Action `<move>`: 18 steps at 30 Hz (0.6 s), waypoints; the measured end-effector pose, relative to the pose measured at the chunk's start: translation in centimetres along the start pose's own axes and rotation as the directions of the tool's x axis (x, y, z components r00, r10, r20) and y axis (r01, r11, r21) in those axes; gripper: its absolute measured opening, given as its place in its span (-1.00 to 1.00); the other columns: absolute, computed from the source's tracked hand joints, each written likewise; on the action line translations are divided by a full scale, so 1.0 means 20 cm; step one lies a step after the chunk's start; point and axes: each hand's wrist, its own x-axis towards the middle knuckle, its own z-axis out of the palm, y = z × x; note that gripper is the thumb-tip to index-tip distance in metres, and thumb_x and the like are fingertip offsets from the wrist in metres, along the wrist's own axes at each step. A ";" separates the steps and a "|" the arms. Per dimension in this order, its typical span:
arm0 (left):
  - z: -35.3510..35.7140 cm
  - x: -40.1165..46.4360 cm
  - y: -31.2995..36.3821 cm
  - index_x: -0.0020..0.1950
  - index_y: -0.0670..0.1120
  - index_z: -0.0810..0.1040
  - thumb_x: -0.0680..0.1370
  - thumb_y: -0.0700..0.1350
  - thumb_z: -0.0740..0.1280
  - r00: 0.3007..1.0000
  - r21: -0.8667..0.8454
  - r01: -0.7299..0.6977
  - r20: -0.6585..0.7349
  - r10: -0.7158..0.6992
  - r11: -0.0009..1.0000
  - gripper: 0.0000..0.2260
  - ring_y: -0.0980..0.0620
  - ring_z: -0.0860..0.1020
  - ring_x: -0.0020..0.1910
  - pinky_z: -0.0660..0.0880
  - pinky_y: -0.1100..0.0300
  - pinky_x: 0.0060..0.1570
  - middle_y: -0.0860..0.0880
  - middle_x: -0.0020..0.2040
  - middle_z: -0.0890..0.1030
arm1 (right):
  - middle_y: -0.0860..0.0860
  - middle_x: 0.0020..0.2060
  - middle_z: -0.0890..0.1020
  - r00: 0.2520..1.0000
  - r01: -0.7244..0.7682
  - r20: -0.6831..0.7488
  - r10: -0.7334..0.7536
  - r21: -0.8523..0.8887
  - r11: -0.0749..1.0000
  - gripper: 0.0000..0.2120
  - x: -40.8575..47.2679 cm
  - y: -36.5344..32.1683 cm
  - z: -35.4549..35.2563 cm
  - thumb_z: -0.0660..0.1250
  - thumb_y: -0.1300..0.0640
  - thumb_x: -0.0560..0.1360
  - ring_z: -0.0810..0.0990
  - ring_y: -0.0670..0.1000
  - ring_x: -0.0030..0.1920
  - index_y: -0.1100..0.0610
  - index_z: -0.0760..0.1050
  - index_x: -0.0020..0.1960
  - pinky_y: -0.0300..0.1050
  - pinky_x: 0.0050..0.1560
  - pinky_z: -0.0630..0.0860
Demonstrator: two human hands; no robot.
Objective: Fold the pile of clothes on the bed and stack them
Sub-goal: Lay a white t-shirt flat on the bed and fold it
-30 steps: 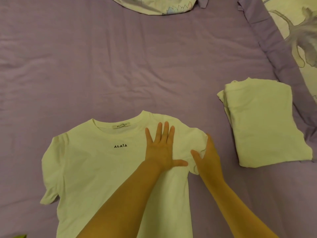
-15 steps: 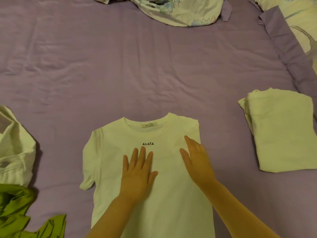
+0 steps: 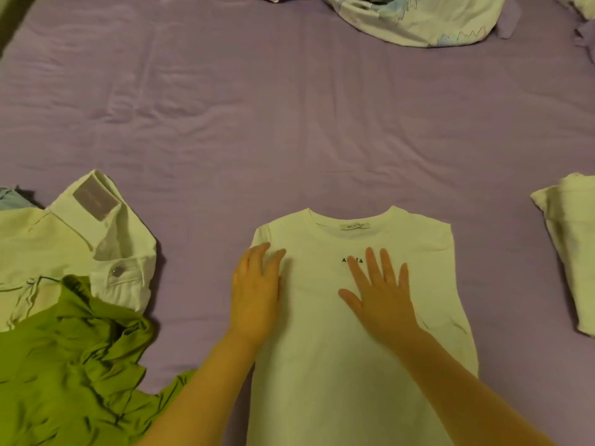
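Head view cuts off a good deal. At 3 o'clock the folded stack [image 3: 570,252] runs past the frame edge, so I see only its left part. At 8 o'clock the green garment [image 3: 64,365] spills out of the bottom-left corner and covers the lower part of the white jeans [image 3: 74,243]; a bluish scrap at 9 o'clock is too small to identify. At 12 o'clock the printed quilt [image 3: 402,17] is cropped by the top edge.

My right hand [image 3: 381,297] lies flat on the tee [image 3: 338,381] with fingers straight and spread, holding nothing; its fingertips hide the middle letters of the chest print. My left hand [image 3: 256,294] rests flat on the tee's left edge, fingers straight and close together, also holding nothing.

The tee is white, face up, collar toward 12 o'clock, with both sleeves tucked in so its sides run nearly straight. It lies on the purple sheet [image 3: 225,123] at bottom centre, its hem out of frame.
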 end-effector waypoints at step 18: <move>-0.21 0.21 -0.37 -0.26 -0.07 0.42 0.44 -0.13 0.45 0.796 -0.627 0.587 0.562 -0.223 0.513 -0.79 0.02 0.49 -0.24 0.43 0.15 -0.24 -0.02 -0.25 0.50 | 0.00 0.53 -0.26 0.988 0.129 0.088 -0.129 0.013 0.992 -0.29 0.18 -0.48 -0.02 -0.29 -0.42 0.43 -0.34 0.14 0.51 -0.19 -0.32 0.50 0.31 0.43 -0.22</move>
